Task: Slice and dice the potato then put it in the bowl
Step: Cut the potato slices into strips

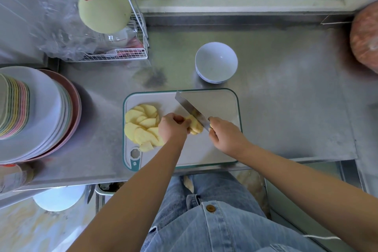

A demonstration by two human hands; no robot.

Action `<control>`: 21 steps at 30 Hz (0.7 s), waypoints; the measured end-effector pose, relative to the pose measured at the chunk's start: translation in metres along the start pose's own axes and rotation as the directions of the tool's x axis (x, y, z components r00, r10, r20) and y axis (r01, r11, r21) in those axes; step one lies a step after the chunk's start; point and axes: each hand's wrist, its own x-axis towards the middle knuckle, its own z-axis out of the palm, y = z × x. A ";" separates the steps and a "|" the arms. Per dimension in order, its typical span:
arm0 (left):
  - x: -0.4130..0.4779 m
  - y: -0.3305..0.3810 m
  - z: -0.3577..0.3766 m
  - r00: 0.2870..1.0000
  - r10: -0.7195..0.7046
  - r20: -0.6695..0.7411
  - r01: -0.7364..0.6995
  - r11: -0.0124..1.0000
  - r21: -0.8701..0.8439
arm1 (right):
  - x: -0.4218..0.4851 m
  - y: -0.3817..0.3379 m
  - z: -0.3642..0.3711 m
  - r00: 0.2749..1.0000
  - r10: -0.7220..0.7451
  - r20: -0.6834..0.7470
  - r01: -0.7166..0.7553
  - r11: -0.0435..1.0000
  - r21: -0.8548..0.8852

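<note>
Stainless-steel counter (286, 108) is bearing a white teal-rimmed cutting board (221, 149). Left hand (172, 129) is gripping the yellow potato stack (195, 126) at its 3 o'clock; right hand (227, 136) is grasping the steel cleaver (190, 107). Cut potato slices (143, 125) are lying at the left hand's 9 o'clock, the white ceramic bowl (216, 62) at 12 o'clock.

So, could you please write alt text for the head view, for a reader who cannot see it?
A person's left hand holds a potato piece on a white cutting board while the right hand sets a knife against it. Cut potato slices lie fanned at the board's left, and an empty white bowl stands beyond it on the steel counter.
</note>
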 end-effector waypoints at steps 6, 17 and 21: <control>0.000 -0.002 0.000 1.000 0.019 -0.011 -0.019 1.000 0.010 | 0.004 -0.007 -0.020 1.000 0.006 -0.006 -0.006 1.000 -0.007; 0.000 -0.001 -0.001 1.000 0.013 0.002 -0.013 1.000 -0.002 | -0.010 -0.008 -0.025 0.997 -0.029 0.075 0.038 0.991 -0.126; 0.002 -0.002 -0.001 1.000 0.010 0.019 -0.010 1.000 0.002 | -0.006 -0.009 -0.018 0.996 -0.005 0.086 0.016 0.992 -0.129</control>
